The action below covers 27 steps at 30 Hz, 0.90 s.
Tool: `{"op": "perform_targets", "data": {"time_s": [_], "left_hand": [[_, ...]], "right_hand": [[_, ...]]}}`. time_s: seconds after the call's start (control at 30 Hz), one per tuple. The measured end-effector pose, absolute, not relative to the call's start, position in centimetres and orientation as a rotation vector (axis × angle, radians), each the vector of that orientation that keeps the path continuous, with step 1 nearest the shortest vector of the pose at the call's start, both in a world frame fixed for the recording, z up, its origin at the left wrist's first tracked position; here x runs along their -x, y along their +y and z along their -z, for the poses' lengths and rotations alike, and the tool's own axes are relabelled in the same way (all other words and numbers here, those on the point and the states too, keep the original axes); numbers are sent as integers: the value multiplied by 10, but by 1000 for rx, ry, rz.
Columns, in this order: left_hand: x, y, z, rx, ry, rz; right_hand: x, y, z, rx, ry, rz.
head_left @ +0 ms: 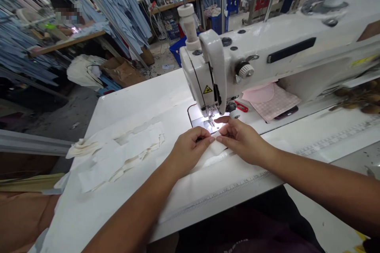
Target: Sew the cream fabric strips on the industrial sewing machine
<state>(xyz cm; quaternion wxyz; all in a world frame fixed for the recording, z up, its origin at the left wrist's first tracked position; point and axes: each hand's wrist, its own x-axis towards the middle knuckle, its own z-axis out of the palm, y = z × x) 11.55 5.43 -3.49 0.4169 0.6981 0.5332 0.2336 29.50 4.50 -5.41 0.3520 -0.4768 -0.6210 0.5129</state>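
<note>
A white sewing machine [267, 55] stands on a white table [142, 95]. Under its lit needle and presser foot [210, 120] lies a small white fabric piece [215, 152]. My left hand [190, 152] pinches the near edge of that piece, fingers curled. My right hand [242, 140] pinches the same piece from the right, its fingertips meeting the left hand's just in front of the needle. Both forearms reach in from the bottom of the view.
A pile of white cut fabric pieces [118, 154] lies on the table to the left. Pink checked cloth [271, 101] and a dark phone [286, 112] sit under the machine arm. Other people work at tables behind, among hanging blue garments [118, 4].
</note>
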Motion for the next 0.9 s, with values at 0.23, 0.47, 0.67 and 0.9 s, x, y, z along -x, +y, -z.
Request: {"op": "perform_targets", "data": {"time_s": [0.23,0.47,0.67,0.9], "left_hand": [[-118,53,33,-1706,1384,-603],[-119,52,31,-1709,1469,-575],[-123,58,31,-1744,1601,-456],[-133,73,26,-1884,1645,-166]], "right_hand": [[-294,46,57,1218,-1575,-1364],[-294,47,56,1262,-1557,-1368],[-293,47,49,1402,-1702,-1286],[-288,49,40,1447,-2411,-749]]}}
